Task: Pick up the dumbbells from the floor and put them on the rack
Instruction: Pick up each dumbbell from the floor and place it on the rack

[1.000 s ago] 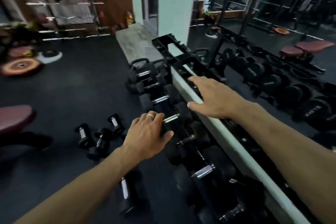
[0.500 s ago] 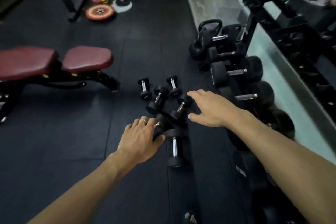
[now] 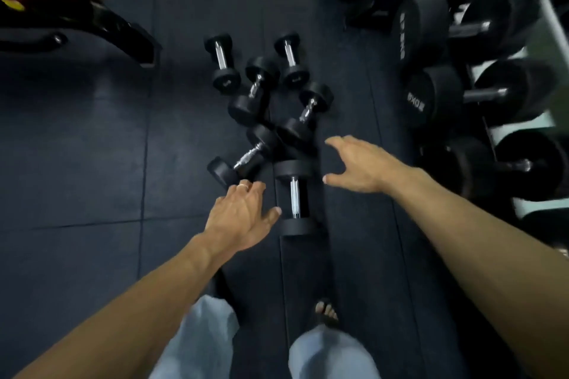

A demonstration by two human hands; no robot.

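Empty and spread, both hands, left hand (image 3: 243, 218) and right hand (image 3: 358, 168), have swung from the rack (image 3: 523, 3) down toward the floor dumbbells (image 3: 294, 197), starting another pickup.

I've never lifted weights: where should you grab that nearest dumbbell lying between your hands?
Grip the nearest dumbbell by its shiny middle bar, from above. It lies flat, the bar is bare between the two black ends, and the left hand is closest.

A racked dumbbell (image 3: 431, 98) end reads "20KG"; others blur.
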